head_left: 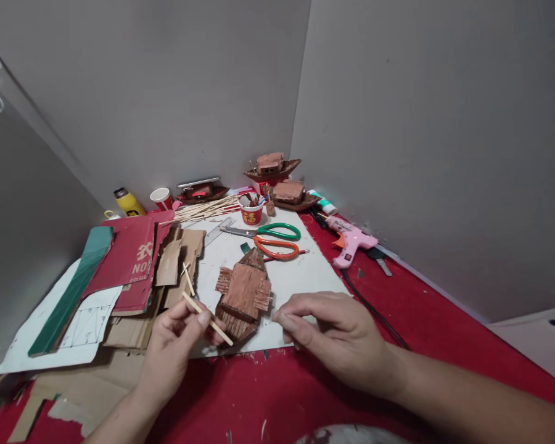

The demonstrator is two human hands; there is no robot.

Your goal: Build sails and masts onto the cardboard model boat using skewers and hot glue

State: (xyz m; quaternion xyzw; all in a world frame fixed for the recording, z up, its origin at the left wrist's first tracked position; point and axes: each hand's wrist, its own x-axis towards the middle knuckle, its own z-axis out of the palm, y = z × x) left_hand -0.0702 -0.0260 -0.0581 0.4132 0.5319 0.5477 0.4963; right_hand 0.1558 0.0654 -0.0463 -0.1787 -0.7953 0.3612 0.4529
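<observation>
Between the thumb and fingers of my left hand (180, 330) is a short pale wooden stick (208, 319), slanting down to the right. My right hand (326, 327) hangs to the right with thumb and index finger pinched together; whatever sits between them, if anything, is too small to make out. A brown model boat (245, 290) with a cardboard roof and side flaps lies between my hands on white paper, its near end partly behind my left fingers. Two short sticks (188, 279) rest on the cardboard just beyond my left hand.
Scissors (263, 237) with green and orange handles lie beyond the boat. A pink glue gun (354, 239) and its cord are at right. Cardboard pieces (129, 259) pile up at left. Long sticks (206, 209), a paper cup (251, 209) and more model boats (272, 168) stand at the back.
</observation>
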